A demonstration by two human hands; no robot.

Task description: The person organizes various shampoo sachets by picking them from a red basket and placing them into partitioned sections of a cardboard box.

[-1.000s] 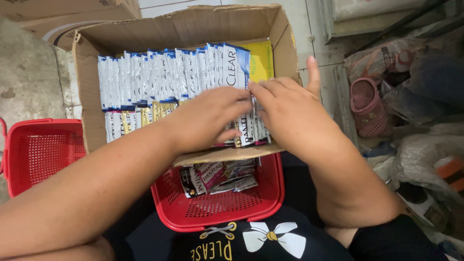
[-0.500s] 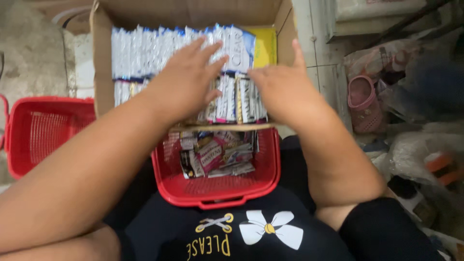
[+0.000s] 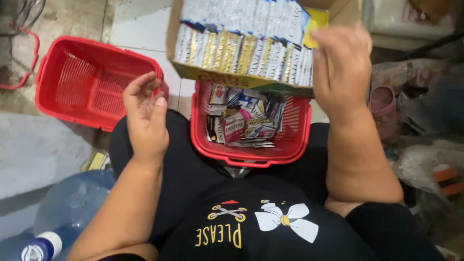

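Two bare hands over baskets and a box of sachets.

The left hand (image 3: 145, 118) hovers loosely curled and holding nothing, between an unfilled red basket (image 3: 82, 79) and a red basket of mixed sachets (image 3: 295, 140). The right hand (image 3: 340, 67) rests on the right end of the silver, blue and gold sachet rows (image 3: 246, 43) in the cardboard box (image 3: 193, 72); whether it grips any cannot be told. A yellow packet (image 3: 316, 21) sits beside its fingers.

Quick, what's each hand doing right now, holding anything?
Left hand: open, fingers loosely curled, holding nothing.
Right hand: on the cardboard box's right end; grip cannot be told.
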